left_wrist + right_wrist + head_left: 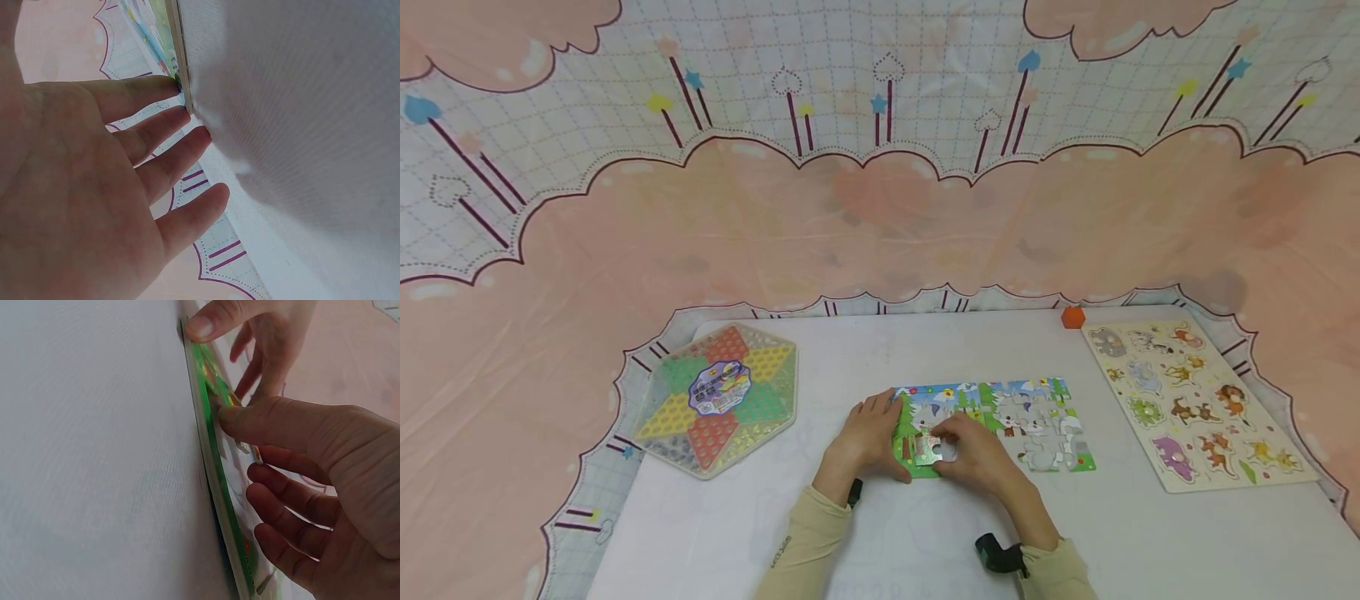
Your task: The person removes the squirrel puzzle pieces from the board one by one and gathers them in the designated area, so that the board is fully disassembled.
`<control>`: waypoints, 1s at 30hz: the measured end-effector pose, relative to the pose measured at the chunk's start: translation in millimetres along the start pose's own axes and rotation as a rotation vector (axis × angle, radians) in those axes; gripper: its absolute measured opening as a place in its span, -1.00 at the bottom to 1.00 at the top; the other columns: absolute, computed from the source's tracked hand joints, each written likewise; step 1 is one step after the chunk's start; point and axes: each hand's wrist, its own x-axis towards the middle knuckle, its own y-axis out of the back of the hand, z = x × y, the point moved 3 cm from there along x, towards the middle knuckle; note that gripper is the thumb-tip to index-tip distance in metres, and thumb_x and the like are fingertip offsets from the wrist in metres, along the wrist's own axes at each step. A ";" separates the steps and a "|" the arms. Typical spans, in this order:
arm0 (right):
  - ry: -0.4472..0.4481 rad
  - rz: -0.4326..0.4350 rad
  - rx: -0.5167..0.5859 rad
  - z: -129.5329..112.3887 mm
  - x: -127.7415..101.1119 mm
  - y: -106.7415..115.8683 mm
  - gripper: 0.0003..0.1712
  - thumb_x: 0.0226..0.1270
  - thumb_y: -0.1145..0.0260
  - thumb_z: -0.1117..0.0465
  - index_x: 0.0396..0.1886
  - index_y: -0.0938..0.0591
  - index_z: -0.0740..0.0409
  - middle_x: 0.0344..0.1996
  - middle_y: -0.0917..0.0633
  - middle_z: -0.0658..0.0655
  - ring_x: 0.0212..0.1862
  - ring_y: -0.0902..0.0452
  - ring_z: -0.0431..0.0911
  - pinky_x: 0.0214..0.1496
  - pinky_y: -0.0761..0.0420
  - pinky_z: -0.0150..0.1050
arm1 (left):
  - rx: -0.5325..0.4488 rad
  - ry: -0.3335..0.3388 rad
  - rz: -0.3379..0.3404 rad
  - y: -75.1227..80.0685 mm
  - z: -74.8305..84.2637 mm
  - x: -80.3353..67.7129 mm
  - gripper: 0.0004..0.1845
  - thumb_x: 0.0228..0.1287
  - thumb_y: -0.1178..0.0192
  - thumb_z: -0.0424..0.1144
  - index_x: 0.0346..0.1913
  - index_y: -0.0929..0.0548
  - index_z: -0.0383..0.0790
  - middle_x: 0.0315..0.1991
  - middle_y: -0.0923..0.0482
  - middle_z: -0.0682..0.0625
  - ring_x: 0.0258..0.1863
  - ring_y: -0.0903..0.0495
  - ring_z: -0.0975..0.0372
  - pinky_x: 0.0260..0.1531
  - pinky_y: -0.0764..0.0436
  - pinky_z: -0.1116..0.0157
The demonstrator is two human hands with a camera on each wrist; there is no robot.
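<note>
A colourful jigsaw puzzle board (931,390) with grey animals on green lies in front of me. My left hand (867,433) rests against its left side, fingertips at the upper left corner and thumb at the lower edge. In the left wrist view, the left fingers (172,169) are fairly straight along the board's edge. Between thumb and forefinger, my right hand (979,454) pinches a jigsaw piece (923,451) over the left part of the board. Seen from the right wrist, that piece is tilted above the board's surface. Fitted pieces (1037,417) fill much of the right part.
A hexagonal board (771,407) with coloured triangles lies on the white table (715,533) at the left. On the right is a wooden animal puzzle (1202,408), with a small orange-red hexagonal block (1072,317) by its far corner. A patterned cloth (880,225) covers the background.
</note>
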 end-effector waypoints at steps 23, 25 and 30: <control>-0.081 0.045 0.036 14.9 -11.7 15.6 -0.54 -0.11 -0.63 0.26 -0.13 -0.71 0.14 -0.24 -0.61 -0.04 -0.22 -0.50 -0.16 -0.14 -0.55 -0.22 | -0.018 0.011 -0.010 -0.5 0.3 0.3 0.31 -0.34 -0.63 0.19 0.48 -0.21 -0.36 0.49 -0.10 -0.23 0.44 -0.14 -0.08 0.38 -0.18 -0.06; -0.094 0.054 0.033 17.4 -13.2 17.7 -0.54 -0.12 -0.64 0.26 -0.13 -0.72 0.14 -0.25 -0.61 -0.04 -0.22 -0.49 -0.17 -0.15 -0.54 -0.22 | -0.017 0.010 -0.012 -0.5 0.4 0.2 0.31 -0.34 -0.63 0.19 0.48 -0.21 -0.37 0.49 -0.09 -0.23 0.44 -0.13 -0.08 0.38 -0.18 -0.06; -0.121 0.069 0.016 23.8 -17.0 23.1 -0.55 -0.12 -0.64 0.26 -0.14 -0.72 0.15 -0.27 -0.60 -0.05 -0.23 -0.50 -0.18 -0.15 -0.54 -0.21 | -0.022 0.004 -0.014 -0.4 0.9 -0.9 0.31 -0.33 -0.63 0.18 0.48 -0.20 -0.38 0.49 -0.09 -0.23 0.44 -0.13 -0.08 0.38 -0.18 -0.07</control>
